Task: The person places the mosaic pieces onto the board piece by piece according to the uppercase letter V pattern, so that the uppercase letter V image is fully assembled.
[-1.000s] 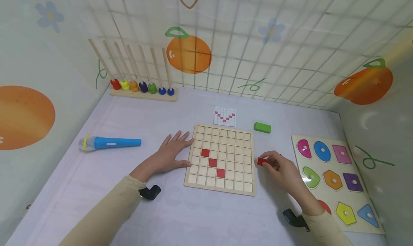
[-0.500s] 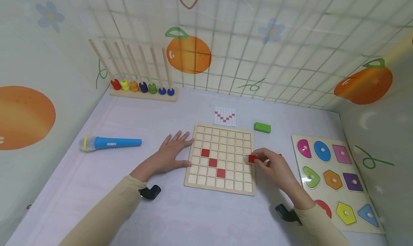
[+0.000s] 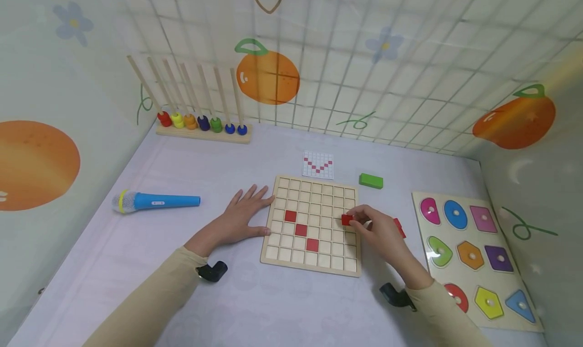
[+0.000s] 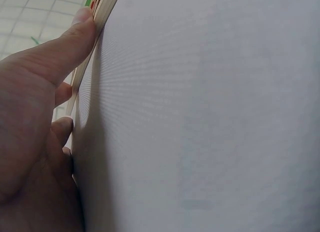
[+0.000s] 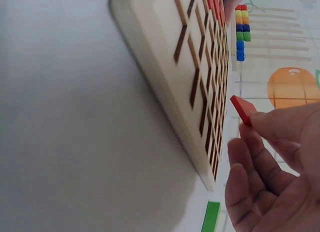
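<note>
A wooden grid board (image 3: 310, 269) lies flat on the table, with three red tiles (image 3: 301, 230) set in its cells in a diagonal line. Between thumb and fingertips my right hand (image 3: 381, 233) pinches another red square tile (image 3: 346, 219), above the board's right-hand cells. In the right wrist view this tile (image 5: 243, 109) is held tilted, apart from the board. My left hand (image 3: 241, 216) lies with fingers spread, thumb and index finger touching the board's left edge. More red tile (image 3: 399, 227) shows beyond my right hand, partly hidden by it.
Behind the board lie a pattern card (image 3: 318, 165) with a red V and a green block (image 3: 371, 180). To the right is a shape puzzle board (image 3: 494, 278). A blue toy microphone (image 3: 166, 201) lies left, and a bead rack (image 3: 205, 134) stands at the back left.
My right hand has carried the red tile leftward, from beside the board to over its right-hand columns. Red tile behind the hand shows more now. The left hand keeps its place.
</note>
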`<state>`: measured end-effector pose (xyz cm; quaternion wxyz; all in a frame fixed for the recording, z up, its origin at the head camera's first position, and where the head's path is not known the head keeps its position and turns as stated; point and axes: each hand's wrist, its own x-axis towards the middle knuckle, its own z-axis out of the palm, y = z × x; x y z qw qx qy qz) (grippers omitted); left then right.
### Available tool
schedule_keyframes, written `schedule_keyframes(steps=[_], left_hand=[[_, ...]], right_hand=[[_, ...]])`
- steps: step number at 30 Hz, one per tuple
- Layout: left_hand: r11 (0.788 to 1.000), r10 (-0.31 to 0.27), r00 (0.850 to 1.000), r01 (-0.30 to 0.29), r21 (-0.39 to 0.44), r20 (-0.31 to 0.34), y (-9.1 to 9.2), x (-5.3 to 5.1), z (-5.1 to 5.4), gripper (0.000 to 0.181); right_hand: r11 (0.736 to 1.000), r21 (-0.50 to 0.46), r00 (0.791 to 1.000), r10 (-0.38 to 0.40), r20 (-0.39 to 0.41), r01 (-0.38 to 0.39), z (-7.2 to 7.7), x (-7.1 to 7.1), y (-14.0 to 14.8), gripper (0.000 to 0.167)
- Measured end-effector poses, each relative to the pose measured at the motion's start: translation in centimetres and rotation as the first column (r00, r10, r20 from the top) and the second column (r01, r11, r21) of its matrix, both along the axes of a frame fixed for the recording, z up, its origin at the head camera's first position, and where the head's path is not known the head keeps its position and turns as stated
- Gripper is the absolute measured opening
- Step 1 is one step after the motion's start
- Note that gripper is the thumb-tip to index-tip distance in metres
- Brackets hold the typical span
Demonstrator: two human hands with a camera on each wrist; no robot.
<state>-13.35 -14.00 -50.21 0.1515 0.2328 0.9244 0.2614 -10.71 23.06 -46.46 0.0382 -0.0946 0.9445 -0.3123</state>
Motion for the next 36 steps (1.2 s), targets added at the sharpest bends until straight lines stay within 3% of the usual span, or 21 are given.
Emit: schedule_keyframes(steps=[36], left_hand=[[1.0, 0.007, 1.0, -0.007, 0.004, 0.006, 0.1, 0.1, 0.2, 0.089]], right_hand=[[0.989, -0.119, 0.993, 0.095, 0.074, -0.085, 0.2, -2.0, -6.3, 0.021]])
